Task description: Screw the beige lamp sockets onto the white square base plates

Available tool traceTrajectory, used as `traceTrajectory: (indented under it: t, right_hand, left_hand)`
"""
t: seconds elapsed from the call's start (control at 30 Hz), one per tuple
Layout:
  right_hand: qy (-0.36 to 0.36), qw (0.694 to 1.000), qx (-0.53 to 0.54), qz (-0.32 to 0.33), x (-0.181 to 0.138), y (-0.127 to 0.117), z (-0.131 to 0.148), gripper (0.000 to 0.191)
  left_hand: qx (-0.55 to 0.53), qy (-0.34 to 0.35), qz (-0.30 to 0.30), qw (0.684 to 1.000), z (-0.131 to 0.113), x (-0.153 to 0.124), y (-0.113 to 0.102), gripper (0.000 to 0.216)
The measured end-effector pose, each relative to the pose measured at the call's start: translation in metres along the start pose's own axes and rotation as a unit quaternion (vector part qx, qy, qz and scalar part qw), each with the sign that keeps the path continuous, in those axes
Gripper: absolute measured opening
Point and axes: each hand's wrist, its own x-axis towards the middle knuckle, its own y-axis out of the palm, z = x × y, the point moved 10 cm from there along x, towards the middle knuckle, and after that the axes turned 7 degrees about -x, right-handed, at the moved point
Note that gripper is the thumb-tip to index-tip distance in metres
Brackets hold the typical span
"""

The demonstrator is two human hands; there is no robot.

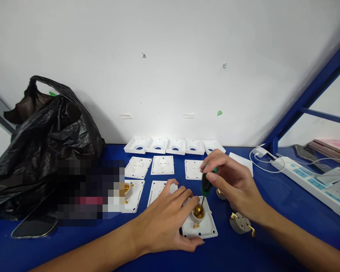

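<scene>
My right hand (229, 181) grips a green and black screwdriver (206, 186), its shaft pointing down into a round lamp socket (197, 214) with brass inside. That socket sits on a square white base plate (208, 228). My left hand (170, 215) is closed around the plate's left side, fingers against the socket and thumb along the near edge. To the right lies a loose round socket (240, 223) with brass terminals, and another small socket (221, 194) is partly hidden behind my right hand. The screwdriver's tip is hidden inside the socket.
Several white square covers (176, 146) line the wall. More white plates (162, 165) lie before them, one carrying a socket (128, 191). A black plastic bag (53, 139) and a phone (35, 223) are left; a power strip (314, 181) with white cables is right.
</scene>
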Motion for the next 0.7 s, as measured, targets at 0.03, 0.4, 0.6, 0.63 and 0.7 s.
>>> traceTrajectory:
  t: [0.03,0.4,0.6,0.63,0.7]
  right_hand:
    - [0.011,1.000,0.001,0.006,0.001,0.006,-0.002,0.015]
    - [-0.080,0.980,-0.115,-0.139,-0.034,-0.013,0.000,0.039]
    - [-0.133,0.971,-0.158,-0.117,-0.040,-0.007,0.014,0.046]
    - [-0.136,0.974,-0.150,-0.101,-0.040,-0.005,0.014,0.049]
    - [-0.155,0.975,-0.135,-0.082,-0.040,-0.004,0.016,0.048]
  left_hand:
    - [0.001,0.000,-0.003,1.000,-0.001,0.000,-0.001,0.066]
    - [0.000,0.008,0.004,1.000,0.001,0.000,0.003,0.067]
    - [-0.009,0.012,0.007,1.000,0.001,0.000,0.003,0.068]
    - [-0.014,0.010,0.007,1.000,0.002,0.000,0.003,0.068]
    - [-0.022,0.007,0.007,1.000,0.002,0.000,0.003,0.068]
